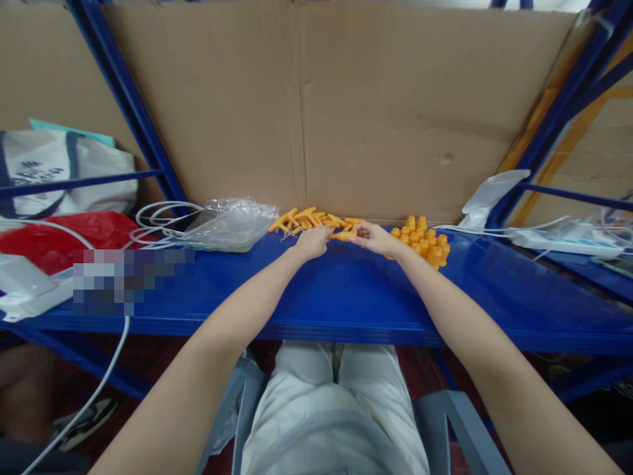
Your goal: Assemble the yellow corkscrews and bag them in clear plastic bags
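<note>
Both hands meet over the blue shelf top, with a small orange plastic piece between them. My left hand is closed on its left end; the fingertips are partly hidden. At its right end, the thumb and fingers of my right hand pinch it. Just behind my left hand lies a heap of orange T-shaped plastic pieces, with small metal chains or rings among them. Several orange stubby cylindrical pieces stand grouped beside my right hand.
Clear plastic bags and looped white cables lie left, near a red bag. A cardboard wall closes off the back. To the right is a white power strip. The blue shelf's front edge lies above my lap.
</note>
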A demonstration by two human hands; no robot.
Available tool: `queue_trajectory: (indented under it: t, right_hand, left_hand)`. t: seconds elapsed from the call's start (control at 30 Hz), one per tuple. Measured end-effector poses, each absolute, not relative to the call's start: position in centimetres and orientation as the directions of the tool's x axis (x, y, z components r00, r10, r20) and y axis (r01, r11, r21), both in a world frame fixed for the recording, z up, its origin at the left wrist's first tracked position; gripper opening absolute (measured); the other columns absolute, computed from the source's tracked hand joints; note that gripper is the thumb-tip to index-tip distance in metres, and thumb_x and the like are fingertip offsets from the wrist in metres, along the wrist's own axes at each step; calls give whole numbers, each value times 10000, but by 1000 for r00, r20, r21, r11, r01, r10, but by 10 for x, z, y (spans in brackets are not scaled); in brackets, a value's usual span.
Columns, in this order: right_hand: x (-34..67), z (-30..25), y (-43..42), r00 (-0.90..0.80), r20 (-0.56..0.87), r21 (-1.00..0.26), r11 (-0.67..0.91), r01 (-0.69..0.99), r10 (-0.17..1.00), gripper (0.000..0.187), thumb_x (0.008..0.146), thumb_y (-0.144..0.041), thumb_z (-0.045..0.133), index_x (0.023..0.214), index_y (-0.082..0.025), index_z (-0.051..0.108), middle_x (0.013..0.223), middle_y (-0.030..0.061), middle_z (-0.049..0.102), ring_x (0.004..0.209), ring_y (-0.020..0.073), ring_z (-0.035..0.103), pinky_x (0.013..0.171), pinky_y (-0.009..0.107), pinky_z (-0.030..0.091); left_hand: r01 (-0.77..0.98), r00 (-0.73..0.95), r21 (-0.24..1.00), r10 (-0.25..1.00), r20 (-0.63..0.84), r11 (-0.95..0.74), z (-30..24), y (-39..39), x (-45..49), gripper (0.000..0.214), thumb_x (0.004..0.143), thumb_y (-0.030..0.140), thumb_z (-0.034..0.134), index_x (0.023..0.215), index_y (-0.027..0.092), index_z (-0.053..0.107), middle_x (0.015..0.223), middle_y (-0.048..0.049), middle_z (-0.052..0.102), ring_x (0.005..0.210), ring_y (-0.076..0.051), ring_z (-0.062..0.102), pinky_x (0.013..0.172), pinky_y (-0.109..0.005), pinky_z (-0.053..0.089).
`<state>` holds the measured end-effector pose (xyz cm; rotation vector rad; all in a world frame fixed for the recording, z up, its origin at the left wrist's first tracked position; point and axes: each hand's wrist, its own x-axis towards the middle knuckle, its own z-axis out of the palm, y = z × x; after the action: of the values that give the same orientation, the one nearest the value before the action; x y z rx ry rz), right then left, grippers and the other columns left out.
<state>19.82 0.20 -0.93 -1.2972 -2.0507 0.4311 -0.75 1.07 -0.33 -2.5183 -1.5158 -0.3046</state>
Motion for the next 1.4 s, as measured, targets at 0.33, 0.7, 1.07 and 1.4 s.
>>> queue_trajectory:
  t: [0.33, 0.7, 1.07, 1.4]
  right_hand:
    - [194, -9, -2, -399, 430, -211, 520, 828, 810, 340, 893, -196, 606, 1223, -136, 657, 1247, 142, 674, 1140, 244, 630, 996, 373, 460]
    - [192, -2, -8, -416, 379, -65, 472, 879, 827, 366, 912, -152, 561, 1268, -185, 639, 1295, 140, 635, 1224, 276, 578, 1012, 426, 442]
    - [199, 10, -24, -177, 363, 22, 182, 983, 915, 509, 932, -159, 394, 1430, -129, 496, 1323, 208, 622, 1249, 344, 548, 1029, 504, 392]
    - [199, 8, -21, -199, 347, 0, 212, 977, 917, 440, 936, -153, 384, 1362, -161, 498, 1320, 186, 661, 1249, 299, 591, 1070, 518, 354]
  left_hand:
    - [890, 454, -81, 864, 219, -448, -5, 9, -3, 323, 960, 220, 458, 1205, 224, 667, 1247, -83, 715, 1187, -245, 656, 984, -319, 516]
    - [883, 468, -70, 857, 218, -464, -2, 5, 0, 379, 1001, 409, 415, 1179, 204, 679, 1227, -89, 720, 1144, -269, 676, 955, -347, 527]
    - [938, 346, -46, 923, 170, -343, -5, 18, -13, 515, 1034, 477, 311, 1324, 183, 618, 1305, -123, 690, 1218, -287, 642, 1018, -362, 488]
    - [873, 440, 32, 813, 381, -487, -2, 14, -10, 314, 977, 193, 445, 1207, 188, 658, 1288, -108, 666, 1185, -252, 638, 977, -336, 502]
